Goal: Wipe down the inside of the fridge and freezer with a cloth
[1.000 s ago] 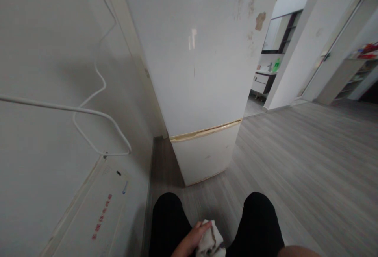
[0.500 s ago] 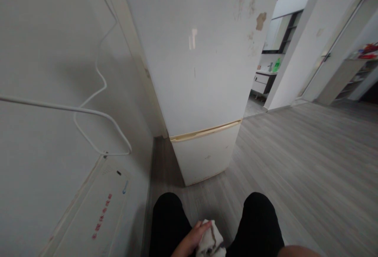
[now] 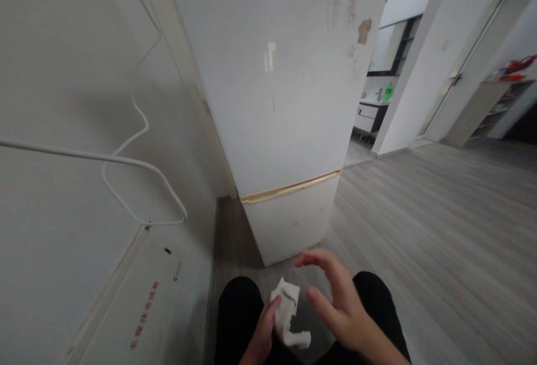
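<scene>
My left hand (image 3: 263, 327) is closed on a crumpled white cloth (image 3: 286, 310) with dark smudges, held low between my knees. One end of the cloth hangs loose toward the right. To the right of it, my right hand (image 3: 335, 298) is raised with fingers curved and thumb apart, holding nothing and not touching the cloth. Beyond both hands stands a white fridge (image 3: 272, 102) with two doors, both closed. Its upper door carries brown stains and a peeled patch (image 3: 364, 31) near the top right. A yellowed handle strip (image 3: 291, 186) runs between the doors.
On the left wall are a white cable (image 3: 138, 159) and a pale panel box (image 3: 138, 298) with red lettering. My knees (image 3: 239, 303) frame the hands. Grey wood-look floor (image 3: 419, 214) stretches right, toward a washroom cabinet (image 3: 369, 116) and a shelf unit (image 3: 490, 108).
My right hand has come up from the lower right edge to beside the cloth, fingers apart. My left hand has shifted slightly left with the cloth, which now hangs more unfolded.
</scene>
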Tool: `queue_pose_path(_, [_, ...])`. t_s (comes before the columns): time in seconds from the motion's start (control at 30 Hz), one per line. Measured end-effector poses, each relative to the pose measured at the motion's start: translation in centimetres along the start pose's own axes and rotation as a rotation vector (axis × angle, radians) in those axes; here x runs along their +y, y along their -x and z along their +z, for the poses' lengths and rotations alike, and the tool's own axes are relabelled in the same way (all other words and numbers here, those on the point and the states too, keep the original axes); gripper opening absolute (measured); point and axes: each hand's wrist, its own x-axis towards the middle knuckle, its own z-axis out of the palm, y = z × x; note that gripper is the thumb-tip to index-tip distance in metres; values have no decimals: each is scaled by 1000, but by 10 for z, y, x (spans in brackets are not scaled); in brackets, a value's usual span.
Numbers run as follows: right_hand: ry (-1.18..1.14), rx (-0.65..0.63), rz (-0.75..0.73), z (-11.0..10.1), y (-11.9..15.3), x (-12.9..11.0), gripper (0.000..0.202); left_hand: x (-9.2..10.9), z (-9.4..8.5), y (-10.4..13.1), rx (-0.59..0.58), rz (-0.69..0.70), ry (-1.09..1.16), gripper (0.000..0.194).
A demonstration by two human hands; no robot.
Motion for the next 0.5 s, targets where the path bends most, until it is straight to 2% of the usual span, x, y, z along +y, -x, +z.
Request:
queue_pose_path(0.1, [-168,-124,407,36,18,59,44,28,10,11,36,68,-69,74])
queue_pose_path(0.17, [-340,-148,569,60,38,92,54,42,18,21,91,107,-200,74])
queue_pose_path(0.2, [-409,-126,605,69,48,103,57,47,21,26,88,113,-279,72])
queue_pose_path(0.3, [-514,-18,645,78,64,113,62,55,30,40,-19,158,-507,61])
queue_pose_path(0.43, [-477,63,703,65,57,108,71,51,41,47,-182,445,-770,45])
queue_pose_path(0.5, [-451,80,708,59,54,112,70,46,44,45,-174,547,-838,47])
